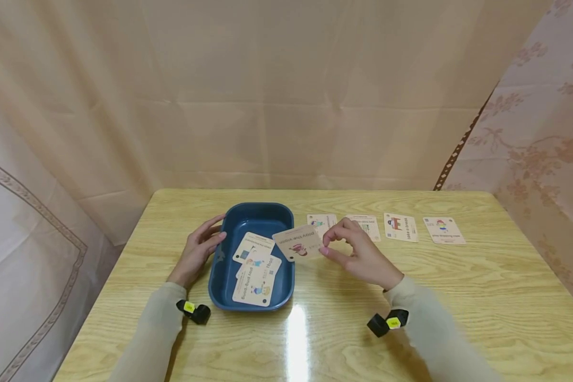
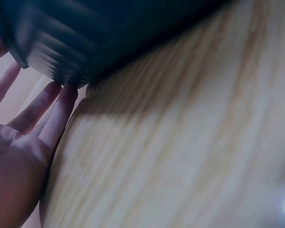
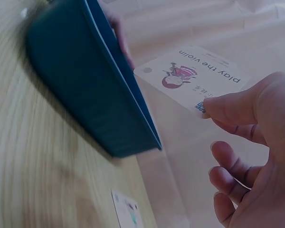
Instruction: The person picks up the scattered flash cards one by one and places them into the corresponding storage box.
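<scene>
A blue plastic tray [image 1: 213,286] stands on the table. My left hand [image 1: 198,252] holds its left side, the thumb at the rim and the fingers along the outer wall; in the left wrist view the fingertips touch that wall [image 2: 61,42]. Between thumb and index finger, my right hand [image 1: 358,254] pinches a "play the violin" card [image 1: 298,243] by its corner. This card [image 3: 185,76] is raised, its far end over the tray's right rim. Several picture cards overlap inside the tray, with a "play ping-pong" card [image 1: 253,289] nearest me.
Right of the tray, a row of cards lies along the back of the table [image 1: 458,297]: one partly behind the held card [image 1: 322,222], one partly behind my right hand, then a "take a break" card [image 1: 401,228] and another card [image 1: 444,231]. Curtains [image 1: 286,106] hang behind.
</scene>
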### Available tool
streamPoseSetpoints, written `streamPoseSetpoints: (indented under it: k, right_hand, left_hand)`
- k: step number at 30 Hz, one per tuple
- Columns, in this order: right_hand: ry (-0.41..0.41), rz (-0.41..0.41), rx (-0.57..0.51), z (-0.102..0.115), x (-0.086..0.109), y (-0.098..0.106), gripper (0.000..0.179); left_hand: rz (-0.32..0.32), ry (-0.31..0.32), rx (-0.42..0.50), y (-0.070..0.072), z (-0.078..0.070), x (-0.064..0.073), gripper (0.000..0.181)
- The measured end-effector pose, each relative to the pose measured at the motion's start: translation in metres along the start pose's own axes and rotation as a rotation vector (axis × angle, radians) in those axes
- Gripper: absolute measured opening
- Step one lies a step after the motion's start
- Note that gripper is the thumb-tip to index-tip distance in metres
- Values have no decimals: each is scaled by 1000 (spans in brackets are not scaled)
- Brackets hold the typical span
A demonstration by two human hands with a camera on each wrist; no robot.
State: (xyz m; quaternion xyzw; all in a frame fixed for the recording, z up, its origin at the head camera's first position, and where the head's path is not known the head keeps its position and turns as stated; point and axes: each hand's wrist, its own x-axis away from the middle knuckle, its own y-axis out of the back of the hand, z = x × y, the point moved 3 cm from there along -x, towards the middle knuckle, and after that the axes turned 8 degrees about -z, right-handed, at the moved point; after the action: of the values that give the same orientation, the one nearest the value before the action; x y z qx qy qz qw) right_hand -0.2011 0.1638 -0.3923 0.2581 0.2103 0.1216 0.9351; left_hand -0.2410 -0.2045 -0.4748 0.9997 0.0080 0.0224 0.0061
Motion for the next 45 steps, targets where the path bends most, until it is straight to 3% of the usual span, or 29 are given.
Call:
streamPoseSetpoints:
  k: [11, 18, 27, 33, 45]
  right_hand:
    - [11, 39, 0, 8, -8, -23, 11]
    - [-13, 52, 19, 7, -9, -27, 6]
    - [-49, 64, 41, 5, -7, -26, 20]
    - [-67, 29, 88, -11, -10, -21, 28]
    - [-283, 19, 244, -62, -33, -3, 53]
  left_hand:
    - [6, -6, -12, 0, -1, -1, 56]
    - [7, -8, -9, 0, -2, 0, 57]
    - [2, -15, 11, 0, -2, 0, 56]
    - [4, -14, -2, 0, -2, 0, 56]
    - [9, -7, -1, 1, 1, -1, 56]
